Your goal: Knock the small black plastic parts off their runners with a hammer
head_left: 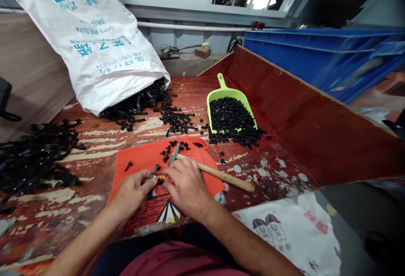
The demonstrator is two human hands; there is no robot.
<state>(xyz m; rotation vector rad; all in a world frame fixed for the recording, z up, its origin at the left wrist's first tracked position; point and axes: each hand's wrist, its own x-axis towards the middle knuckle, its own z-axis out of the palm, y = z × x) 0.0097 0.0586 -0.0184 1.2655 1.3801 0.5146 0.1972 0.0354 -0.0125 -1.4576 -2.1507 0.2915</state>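
Note:
My left hand (137, 187) pinches a small black plastic part (155, 169) between thumb and fingers, over an orange printed cloth (126, 168). Close beside it is my right hand (188, 185), its thumb and index finger reaching toward that part. Its rear fingers curl over the wooden handle of a hammer (224, 176); how firmly they grip is partly hidden. The hammer's metal head points up and left. Small loose black pieces (166, 158) lie around the head, and a single black piece (128, 166) sits apart on the left of the cloth.
A white resin sack (107, 48) spills black parts (136, 103) at the back. Another heap of black parts (38, 153) lies left. A lime-green dustpan (221, 94) holds small black pieces. Right are a reddish board (303, 120), a blue crate (303, 56) and a white plastic bag (297, 234).

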